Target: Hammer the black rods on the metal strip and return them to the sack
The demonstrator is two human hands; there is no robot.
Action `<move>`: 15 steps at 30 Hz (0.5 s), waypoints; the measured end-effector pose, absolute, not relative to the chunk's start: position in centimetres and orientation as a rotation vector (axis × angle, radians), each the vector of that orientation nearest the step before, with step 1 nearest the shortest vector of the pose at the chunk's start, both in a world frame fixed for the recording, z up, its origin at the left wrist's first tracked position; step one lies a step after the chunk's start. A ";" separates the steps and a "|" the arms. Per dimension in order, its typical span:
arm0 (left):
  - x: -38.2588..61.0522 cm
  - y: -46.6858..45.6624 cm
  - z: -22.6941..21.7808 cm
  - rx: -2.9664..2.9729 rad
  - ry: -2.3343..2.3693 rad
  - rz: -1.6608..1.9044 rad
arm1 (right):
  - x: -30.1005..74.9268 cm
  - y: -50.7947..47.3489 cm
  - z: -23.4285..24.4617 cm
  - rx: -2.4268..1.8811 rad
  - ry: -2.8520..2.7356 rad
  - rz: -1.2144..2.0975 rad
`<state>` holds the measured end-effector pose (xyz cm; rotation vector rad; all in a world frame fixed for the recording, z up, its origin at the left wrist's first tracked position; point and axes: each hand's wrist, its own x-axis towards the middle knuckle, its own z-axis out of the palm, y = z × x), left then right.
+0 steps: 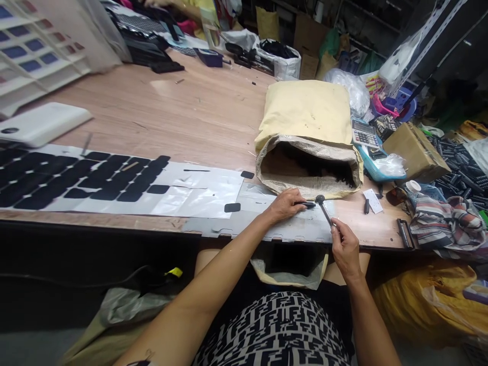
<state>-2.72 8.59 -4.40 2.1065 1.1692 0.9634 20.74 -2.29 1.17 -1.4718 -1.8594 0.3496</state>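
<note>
Tool (326,212), one, in right hand (346,248)

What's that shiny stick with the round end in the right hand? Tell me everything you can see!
The shiny stick looks like metal, with a slim, straight shaft and a dark, round head. The right hand covers its lower end. It slants forward and leftward, the head near the yellow sack and beside the black piece in the left hand; I can't tell whether they touch.

I see a single view, facing forward and down from the wearer's head, patterned clothing (274,330) close at bottom center, tabletop (206,112) farther up.
</note>
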 end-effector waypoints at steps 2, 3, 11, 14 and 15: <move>-2.7 8.7 -4.6 2.124 1.165 0.972 | 20.7 -2.2 0.8 -1.474 -1.873 0.337; -2.7 8.7 -4.7 2.133 1.164 0.977 | 20.7 -2.1 0.7 -1.477 -1.885 0.337; -2.6 9.1 -5.2 2.164 1.165 0.971 | 20.4 -1.7 0.6 -1.468 -1.880 0.378; -2.7 9.1 -5.0 2.168 1.163 0.960 | 19.9 -1.7 0.4 -1.424 -1.903 0.409; -2.7 9.1 -4.8 2.173 1.158 0.951 | 19.8 -1.7 0.2 -1.418 -1.915 0.412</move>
